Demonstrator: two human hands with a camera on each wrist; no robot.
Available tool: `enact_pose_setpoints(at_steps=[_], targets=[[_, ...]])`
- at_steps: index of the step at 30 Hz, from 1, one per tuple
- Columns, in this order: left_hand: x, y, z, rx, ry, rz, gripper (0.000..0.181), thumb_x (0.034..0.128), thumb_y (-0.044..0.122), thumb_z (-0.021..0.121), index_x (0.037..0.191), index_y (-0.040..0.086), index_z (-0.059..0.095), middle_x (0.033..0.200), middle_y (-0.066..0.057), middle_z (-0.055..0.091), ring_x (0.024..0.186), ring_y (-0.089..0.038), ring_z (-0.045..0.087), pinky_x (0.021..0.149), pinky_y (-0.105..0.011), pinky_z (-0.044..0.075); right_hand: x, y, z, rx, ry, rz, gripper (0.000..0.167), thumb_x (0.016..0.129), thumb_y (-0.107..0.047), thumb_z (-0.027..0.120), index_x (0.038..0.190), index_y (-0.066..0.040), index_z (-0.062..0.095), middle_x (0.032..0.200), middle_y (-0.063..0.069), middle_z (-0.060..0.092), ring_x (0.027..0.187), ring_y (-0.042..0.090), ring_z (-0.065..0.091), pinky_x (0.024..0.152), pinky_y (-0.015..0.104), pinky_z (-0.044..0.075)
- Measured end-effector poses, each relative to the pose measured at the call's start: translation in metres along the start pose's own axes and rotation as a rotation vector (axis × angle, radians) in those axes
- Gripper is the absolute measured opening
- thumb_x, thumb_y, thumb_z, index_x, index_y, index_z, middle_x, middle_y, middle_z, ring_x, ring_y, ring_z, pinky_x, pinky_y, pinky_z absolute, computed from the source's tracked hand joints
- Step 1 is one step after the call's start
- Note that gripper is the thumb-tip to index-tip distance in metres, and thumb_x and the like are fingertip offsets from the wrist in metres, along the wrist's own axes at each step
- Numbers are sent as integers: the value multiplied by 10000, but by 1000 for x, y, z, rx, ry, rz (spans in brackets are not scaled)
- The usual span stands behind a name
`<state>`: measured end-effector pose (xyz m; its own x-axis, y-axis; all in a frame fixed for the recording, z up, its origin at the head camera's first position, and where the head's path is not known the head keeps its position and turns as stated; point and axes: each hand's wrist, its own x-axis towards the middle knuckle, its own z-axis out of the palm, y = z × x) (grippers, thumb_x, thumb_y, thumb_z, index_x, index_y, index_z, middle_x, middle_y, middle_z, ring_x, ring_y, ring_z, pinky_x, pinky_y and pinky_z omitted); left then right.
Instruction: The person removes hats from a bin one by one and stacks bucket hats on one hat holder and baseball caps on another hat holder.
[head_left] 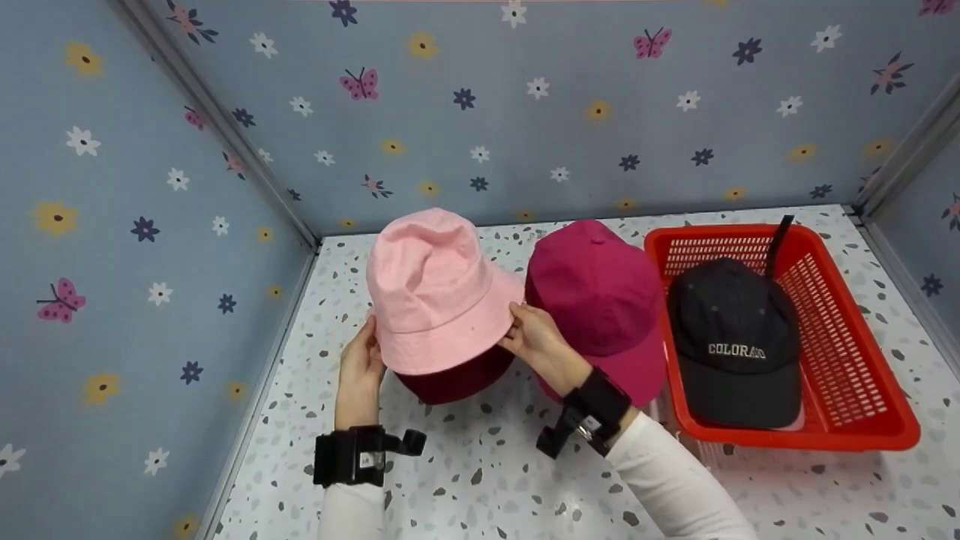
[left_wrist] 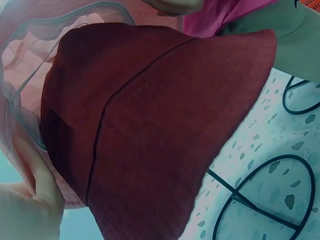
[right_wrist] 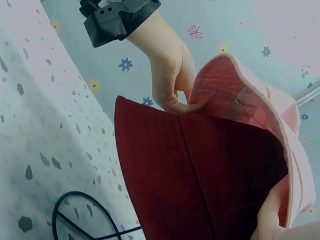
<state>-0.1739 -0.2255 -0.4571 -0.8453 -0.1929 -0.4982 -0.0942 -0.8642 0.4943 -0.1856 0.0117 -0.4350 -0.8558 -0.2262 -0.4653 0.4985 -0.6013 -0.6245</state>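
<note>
Both hands hold a pink bucket hat (head_left: 435, 292) by opposite sides of its brim, over a dark red bucket hat (head_left: 457, 377). The left hand (head_left: 360, 367) grips the left edge, thumb and fingers on the brim. At the right edge, the right hand (head_left: 540, 334) pinches the brim. Seen from the left wrist, the dark red hat (left_wrist: 150, 120) partly enters the pink hat's opening. In the right wrist view the pink hat (right_wrist: 300, 175) is tilted with its inside showing. The dark red hat's crown is hidden from the head view.
Right of the hands is a magenta cap (head_left: 596, 292), with a green hat (left_wrist: 292, 45) beneath it. A red basket (head_left: 855, 352) holds a black cap (head_left: 735, 337). Black wire loops (left_wrist: 265, 200) stand below the hats. Patterned walls (head_left: 525, 112) bound the speckled table (head_left: 480, 495).
</note>
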Motion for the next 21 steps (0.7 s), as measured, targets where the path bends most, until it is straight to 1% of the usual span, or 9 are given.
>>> enact_pose_setpoints(at_steps=[2, 3, 5, 7, 9, 10, 11, 16, 21], targets=[[2, 0, 0, 17, 27, -20, 167, 890, -3, 455, 1031, 21, 541, 948, -64, 553, 888, -128, 543, 823, -214, 440, 2, 2, 0, 14, 18, 17, 246, 967, -94, 310, 1164, 15, 410, 896, 56, 502, 809, 147, 510, 747, 327, 422], [8, -1, -5, 28, 28, -34, 175, 864, -14, 507, 1030, 20, 549, 951, -54, 561, 891, -121, 546, 834, -210, 437, 2, 4, 0, 26, 21, 25, 263, 969, -90, 297, 1183, 22, 401, 911, 62, 493, 827, 151, 502, 749, 327, 417], [10, -2, -7, 37, 52, -49, 199, 861, -20, 504, 1055, 23, 523, 972, -48, 545, 888, -116, 535, 832, -204, 436, 4, 6, 0, 45, 27, 39, 302, 971, -83, 275, 1230, 38, 374, 961, 79, 475, 875, 166, 483, 761, 330, 408], [12, -2, -10, 26, 61, -59, 184, 858, -33, 499, 1033, 16, 527, 932, -49, 563, 859, -114, 543, 799, -200, 451, 5, 8, 0, 67, 36, 51, 339, 971, -76, 266, 1280, 44, 336, 1028, 96, 459, 934, 182, 466, 790, 337, 405], [13, -3, -14, 25, 67, -63, 51, 847, -46, 510, 872, -4, 525, 812, -52, 593, 742, -114, 563, 695, -194, 478, 6, 10, 0, 87, 42, 55, 349, 971, -72, 256, 1293, 47, 317, 1060, 104, 438, 963, 189, 446, 812, 342, 397], [9, -4, -11, 21, 82, -58, 57, 870, -42, 455, 877, -9, 501, 798, -61, 583, 729, -121, 556, 677, -198, 477, 7, 11, 0, 91, 52, 56, 340, 970, -69, 257, 1282, 48, 325, 1048, 103, 438, 949, 185, 449, 808, 341, 399], [10, -4, -12, 15, 80, -56, 64, 868, -50, 452, 858, -14, 504, 750, -70, 589, 713, -123, 561, 669, -200, 480, 7, 12, 0, 97, 61, 60, 324, 969, -68, 261, 1261, 47, 340, 1016, 95, 436, 910, 175, 449, 790, 331, 401], [12, -6, -16, 39, 99, -31, 79, 854, -78, 454, 843, -20, 506, 728, -72, 589, 673, -124, 578, 652, -199, 489, 9, 15, -1, 103, 103, 78, 243, 962, -56, 285, 1159, 36, 392, 916, 70, 423, 787, 146, 439, 693, 295, 419], [15, -7, -20, 108, 125, -2, 69, 846, -81, 472, 858, -19, 499, 726, -69, 580, 666, -114, 584, 651, -199, 497, 13, 19, -3, 94, 138, 95, 264, 959, -51, 293, 1186, 49, 383, 909, 70, 417, 806, 157, 436, 690, 301, 417]])
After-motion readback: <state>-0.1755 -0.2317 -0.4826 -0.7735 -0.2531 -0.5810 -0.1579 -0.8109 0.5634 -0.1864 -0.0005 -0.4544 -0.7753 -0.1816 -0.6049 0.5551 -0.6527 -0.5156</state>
